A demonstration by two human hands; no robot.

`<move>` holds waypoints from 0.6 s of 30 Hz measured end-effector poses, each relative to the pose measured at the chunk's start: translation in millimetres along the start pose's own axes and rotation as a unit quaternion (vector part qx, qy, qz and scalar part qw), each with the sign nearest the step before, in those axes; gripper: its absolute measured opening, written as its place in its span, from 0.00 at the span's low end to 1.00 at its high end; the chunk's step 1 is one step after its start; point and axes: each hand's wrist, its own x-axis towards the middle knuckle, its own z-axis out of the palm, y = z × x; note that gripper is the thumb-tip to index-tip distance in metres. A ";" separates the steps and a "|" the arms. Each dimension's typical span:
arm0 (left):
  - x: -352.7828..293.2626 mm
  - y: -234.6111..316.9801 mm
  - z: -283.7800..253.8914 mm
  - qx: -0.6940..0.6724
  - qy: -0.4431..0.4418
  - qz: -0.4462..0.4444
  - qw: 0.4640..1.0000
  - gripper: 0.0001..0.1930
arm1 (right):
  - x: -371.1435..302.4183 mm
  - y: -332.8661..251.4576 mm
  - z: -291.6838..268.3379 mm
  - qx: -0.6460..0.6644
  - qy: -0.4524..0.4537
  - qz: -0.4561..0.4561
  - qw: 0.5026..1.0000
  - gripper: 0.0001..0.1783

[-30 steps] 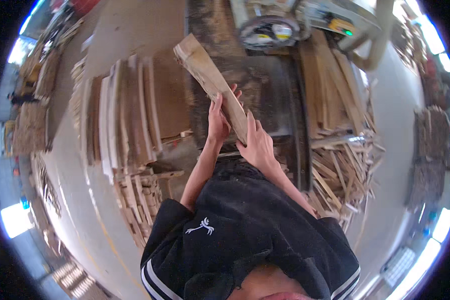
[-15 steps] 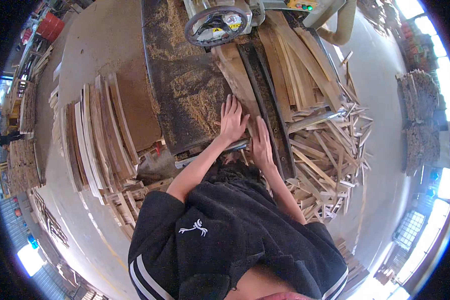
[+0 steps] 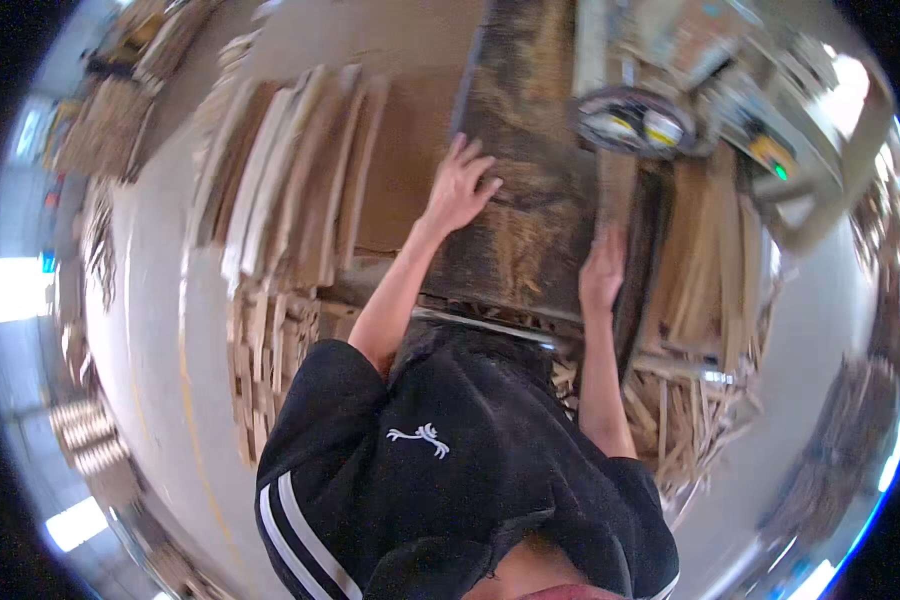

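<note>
My left hand (image 3: 460,186) is lifted off at the left edge of the dark machine table (image 3: 530,225), its fingers spread and nothing in them. Flat and stretched out, my right hand (image 3: 602,270) is at the near end of a wooden board (image 3: 618,190). That board lies lengthwise along a dark guide rail (image 3: 653,215), and its far end is hidden beneath the machine's handwheel (image 3: 634,124). Motion blur hides exactly how my right fingers touch the wood.
Sawdust (image 3: 520,240) covers parts of the table. Long wooden strips (image 3: 290,170) are stacked on the left. More boards (image 3: 705,260) lie right of the rail, above a heap of offcuts (image 3: 685,415). A hose (image 3: 855,165) bends down at the far right.
My left hand has come off the board and moved left. The board has slid farther away under the handwheel, with my right hand behind it. The whole view has swung left.
</note>
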 end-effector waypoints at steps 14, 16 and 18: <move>-151.2 -210.0 -210.6 0.294 0.163 -0.439 0.833 0.41 | 98.2 -16.6 48.5 -0.624 -0.101 -0.390 0.670 0.13; -139.7 -190.0 -213.6 0.269 0.147 -0.452 0.838 0.41 | 90.0 -21.7 54.9 -0.630 -0.094 -0.398 0.660 0.13; -136.5 -173.3 -225.1 0.220 0.110 -0.450 0.858 0.40 | 75.0 -23.1 65.6 -0.615 -0.065 -0.414 0.668 0.13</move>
